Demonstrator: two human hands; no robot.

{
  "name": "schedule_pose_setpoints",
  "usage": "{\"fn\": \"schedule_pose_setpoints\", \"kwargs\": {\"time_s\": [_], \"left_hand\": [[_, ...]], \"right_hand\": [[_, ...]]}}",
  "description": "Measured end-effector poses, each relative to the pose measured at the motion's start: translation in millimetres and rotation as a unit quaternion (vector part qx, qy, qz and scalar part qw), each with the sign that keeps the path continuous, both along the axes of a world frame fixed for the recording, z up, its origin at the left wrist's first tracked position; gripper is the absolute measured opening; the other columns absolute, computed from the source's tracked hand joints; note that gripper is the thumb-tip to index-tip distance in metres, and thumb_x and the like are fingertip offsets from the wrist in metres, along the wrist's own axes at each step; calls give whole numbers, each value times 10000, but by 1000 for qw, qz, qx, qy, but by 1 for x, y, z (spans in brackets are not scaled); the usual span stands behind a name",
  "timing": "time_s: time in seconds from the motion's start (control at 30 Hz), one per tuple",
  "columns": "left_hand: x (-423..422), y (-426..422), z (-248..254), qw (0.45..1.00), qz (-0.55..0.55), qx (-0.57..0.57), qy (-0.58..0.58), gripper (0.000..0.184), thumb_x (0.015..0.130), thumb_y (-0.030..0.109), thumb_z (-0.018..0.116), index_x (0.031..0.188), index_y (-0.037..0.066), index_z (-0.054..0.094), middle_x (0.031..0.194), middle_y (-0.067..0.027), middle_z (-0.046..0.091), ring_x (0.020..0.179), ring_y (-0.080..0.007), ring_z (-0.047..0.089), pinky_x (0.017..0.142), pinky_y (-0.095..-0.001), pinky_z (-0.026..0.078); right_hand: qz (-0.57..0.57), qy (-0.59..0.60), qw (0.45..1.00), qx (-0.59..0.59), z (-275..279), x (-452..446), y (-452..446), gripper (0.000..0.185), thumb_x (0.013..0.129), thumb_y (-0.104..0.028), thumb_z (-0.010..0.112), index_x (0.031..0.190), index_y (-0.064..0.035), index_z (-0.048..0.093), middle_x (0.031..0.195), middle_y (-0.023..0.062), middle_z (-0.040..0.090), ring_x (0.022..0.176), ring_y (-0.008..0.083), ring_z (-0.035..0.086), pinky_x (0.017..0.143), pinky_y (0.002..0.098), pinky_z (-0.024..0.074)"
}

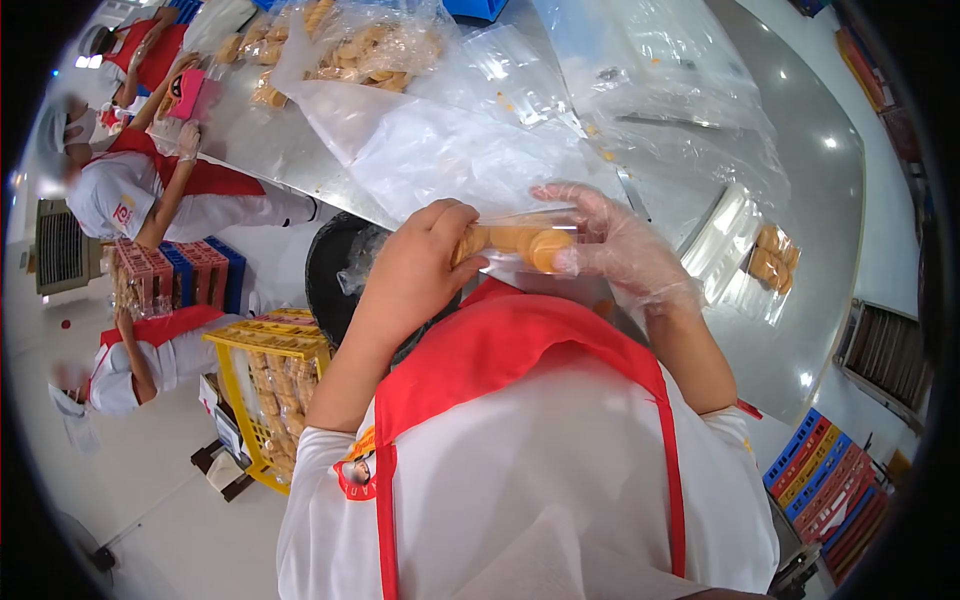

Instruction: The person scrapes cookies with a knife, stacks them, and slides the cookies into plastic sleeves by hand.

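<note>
Close to my body, at the table's edge, a clear plastic bag of round golden cookies lies sideways between my two hands. My bare left hand is closed around the bag's left end. At the other end, my right hand, in a clear thin plastic glove, grips the bag with thumb and fingers. Beyond the hands spreads a crumpled sheet of clear plastic. To the right on the metal table lie a stack of clear empty bags and another packet of cookies.
Cookies in plastic are heaped at the table's far left. A black bin and a yellow crate of packed cookies stand at left. Co-workers in red aprons, one holding a pink box, are further left. Stacked crates stand at lower right.
</note>
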State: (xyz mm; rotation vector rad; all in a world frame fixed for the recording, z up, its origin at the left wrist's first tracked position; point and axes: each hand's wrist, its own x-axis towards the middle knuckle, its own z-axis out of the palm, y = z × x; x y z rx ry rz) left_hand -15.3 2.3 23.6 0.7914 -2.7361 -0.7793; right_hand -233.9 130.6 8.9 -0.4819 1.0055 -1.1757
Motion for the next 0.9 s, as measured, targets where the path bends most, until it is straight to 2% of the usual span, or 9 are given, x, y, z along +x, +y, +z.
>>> {"fn": "schedule_pose_setpoints", "kwargs": {"time_s": [0.27,0.6,0.7,0.9], "left_hand": [[7,15,10,998,1,-57,5,458,731,120,798,1122,6,589,1137,-171,631,1039,-377,608,879,-414,507],[9,19,9,999,15,-40,-7,443,731,111,784,1118,11,593,1132,-171,632,1049,-378,603,879,-422,504],[8,20,12,1000,15,-27,-1,438,731,116,784,1112,12,594,1114,-168,634,1027,-378,610,863,-424,507],[6,23,15,1000,18,-9,10,424,732,114,787,1098,12,599,1080,-168,636,985,-377,623,833,-419,514]], "right_hand": [[-9,24,1000,4,5,20,-1,738,790,-13,776,1434,-58,419,1263,174,580,1073,209,625,862,299,573],[-6,49,999,17,3,25,-2,726,798,-45,789,1430,-86,432,1287,193,553,1086,222,613,866,294,564],[-3,6,1000,15,8,24,-1,740,804,-61,787,1441,-87,412,1287,196,548,1090,229,609,888,304,556],[-23,48,999,6,16,28,1,765,822,-89,775,1471,-103,369,1307,194,538,1131,229,590,908,309,536]]}}
